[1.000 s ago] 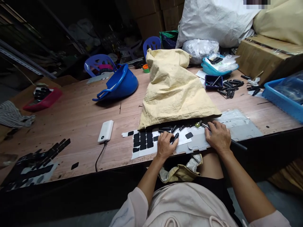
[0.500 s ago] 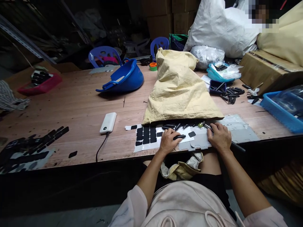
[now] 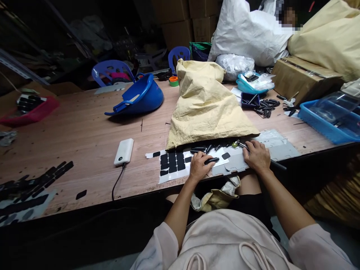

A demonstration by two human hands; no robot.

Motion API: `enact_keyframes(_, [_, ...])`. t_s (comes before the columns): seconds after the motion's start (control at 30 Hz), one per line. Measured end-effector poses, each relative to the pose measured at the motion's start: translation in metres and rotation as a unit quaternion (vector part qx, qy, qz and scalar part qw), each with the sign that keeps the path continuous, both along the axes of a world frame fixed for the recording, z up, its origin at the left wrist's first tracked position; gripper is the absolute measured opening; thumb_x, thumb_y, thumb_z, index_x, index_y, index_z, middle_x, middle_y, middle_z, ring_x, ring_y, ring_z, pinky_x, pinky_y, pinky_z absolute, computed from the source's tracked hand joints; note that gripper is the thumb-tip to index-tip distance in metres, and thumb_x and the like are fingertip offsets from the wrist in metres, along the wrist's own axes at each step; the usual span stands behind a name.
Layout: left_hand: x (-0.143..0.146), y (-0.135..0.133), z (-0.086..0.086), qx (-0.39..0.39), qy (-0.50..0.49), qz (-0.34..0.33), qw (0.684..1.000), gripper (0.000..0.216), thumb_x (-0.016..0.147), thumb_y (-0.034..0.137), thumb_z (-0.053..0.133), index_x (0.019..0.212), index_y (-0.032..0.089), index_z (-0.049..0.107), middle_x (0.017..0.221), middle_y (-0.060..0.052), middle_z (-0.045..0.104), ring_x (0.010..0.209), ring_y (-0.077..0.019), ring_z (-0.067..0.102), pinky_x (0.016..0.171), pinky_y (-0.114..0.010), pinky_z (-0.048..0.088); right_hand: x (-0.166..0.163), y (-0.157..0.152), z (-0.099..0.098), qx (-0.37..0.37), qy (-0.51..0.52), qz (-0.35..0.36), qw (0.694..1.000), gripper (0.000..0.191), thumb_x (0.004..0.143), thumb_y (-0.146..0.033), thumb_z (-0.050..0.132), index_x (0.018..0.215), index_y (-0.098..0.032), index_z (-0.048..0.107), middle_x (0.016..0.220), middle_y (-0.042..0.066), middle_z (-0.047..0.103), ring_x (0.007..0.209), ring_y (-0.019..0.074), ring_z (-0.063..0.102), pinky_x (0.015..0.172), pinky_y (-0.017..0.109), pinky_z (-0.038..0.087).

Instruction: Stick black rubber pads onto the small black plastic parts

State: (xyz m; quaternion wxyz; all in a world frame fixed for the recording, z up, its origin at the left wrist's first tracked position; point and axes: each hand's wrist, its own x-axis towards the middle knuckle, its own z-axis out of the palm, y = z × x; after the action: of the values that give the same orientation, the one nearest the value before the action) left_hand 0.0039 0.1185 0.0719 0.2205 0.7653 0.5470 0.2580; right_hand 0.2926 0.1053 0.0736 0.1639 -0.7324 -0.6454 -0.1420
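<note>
My left hand (image 3: pixel 199 167) rests at the table's front edge, its fingers closed on a short black tube-like piece (image 3: pixel 212 160). Across a grey board (image 3: pixel 237 161), my right hand (image 3: pixel 257 155) is wrapped round a tool with a long black handle (image 3: pixel 278 165). The tool's metal part (image 3: pixel 242 144) points left, with a yellow-green bit (image 3: pixel 235 144) at its end. Left of my left hand lies a white sheet (image 3: pixel 168 178) with rows of black rounded stickers (image 3: pixel 172 162). One loose black sticker (image 3: pixel 225 155) sits between my hands. Several black pieces (image 3: pixel 208 149) lie just beyond them.
A large cream sack (image 3: pixel 206 108) stands directly behind my hands. On the left are a white power bank (image 3: pixel 124 152) with a cable, a tipped blue basin (image 3: pixel 147 95) and a red tray (image 3: pixel 42 110). A blue basket (image 3: pixel 327 125) and a carton (image 3: pixel 306 80) stand right.
The camera view has turned slightly, so the table's things appear shifted left. Both hands keep nearly the same place and hold on the black piece and the tool.
</note>
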Motion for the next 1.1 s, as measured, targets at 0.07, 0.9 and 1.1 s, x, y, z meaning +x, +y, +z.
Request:
enact_keyframes(0.07, [0.002, 0.001, 0.0, 0.003, -0.008, 0.006, 1.0, 0.022, 0.085, 0.029, 0.084, 0.106, 0.03, 0.083, 0.104, -0.003, 0.068, 0.099, -0.0229, 0.06, 0.093, -0.039, 0.048, 0.002, 0.001, 0.001, -0.002, -0.003, 0.006, 1.0, 0.04, 0.099, -0.038, 0.05, 0.127, -0.02, 0.072, 0.131, 0.014, 0.067, 0.11, 0.0298, 0.054, 0.083, 0.039, 0.037])
enact_keyframes(0.9, [-0.003, 0.006, 0.001, -0.002, -0.004, -0.001, 1.0, 0.019, 0.089, 0.029, 0.077, 0.108, 0.029, 0.081, 0.106, -0.003, 0.07, 0.101, -0.0231, 0.06, 0.096, -0.039, 0.048, 0.011, 0.007, -0.002, -0.006, 0.05, 0.04, 0.998, 0.041, 0.095, -0.038, 0.052, 0.122, -0.018, 0.075, 0.129, 0.016, 0.069, 0.111, 0.0331, 0.054, 0.089, 0.045, 0.041])
enact_keyframes(1.1, [-0.003, 0.001, 0.005, 0.0, 0.008, -0.025, 1.0, 0.021, 0.086, 0.031, 0.083, 0.106, 0.029, 0.082, 0.101, -0.003, 0.07, 0.103, -0.0251, 0.056, 0.097, -0.04, 0.047, 0.012, -0.006, -0.003, 0.009, 0.069, 0.002, 0.998, 0.04, 0.096, -0.044, 0.052, 0.116, -0.018, 0.074, 0.121, 0.018, 0.067, 0.106, 0.0326, 0.054, 0.087, 0.044, 0.041])
